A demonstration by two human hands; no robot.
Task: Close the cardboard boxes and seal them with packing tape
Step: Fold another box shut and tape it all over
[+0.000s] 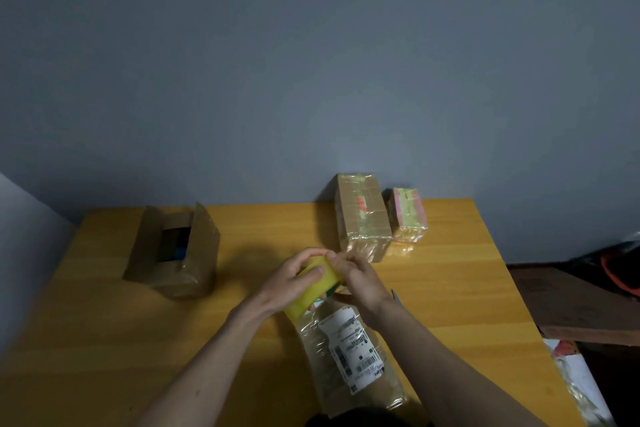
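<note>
Left grip: I see the left hand point(294, 282) curled around the yellow tape roll point(313, 284), thumb on its outer face, holding it up above the tabletop point(104, 322) so the roll is free to turn
Right grip: the right hand point(358, 276) has its fingertips bunched at the roll's top edge; I judge it is picking for the loose tape end, though whether it has pinched any tape I cannot tell
Box in hand: a labelled box point(349, 357) lies flat right under the wrists, flaps down and glossy with film, kept close so tape can be drawn straight onto it
Waiting: an open box point(173, 253) stands at far left, flaps up and dark contents showing, well apart from the hands and, in my view, not yet dealt with
Done, by the look: a tall taped box point(363, 215) and a small pink-and-yellow parcel point(407, 215) sit side by side at the tabletop's far edge, parked clear of the working space
Tool: a grey point by the right wrist could be scissors point(394, 295); too little shows to be sure
Risk: I expect the tape end to be hard to find on a glossy roll in dim light
</note>
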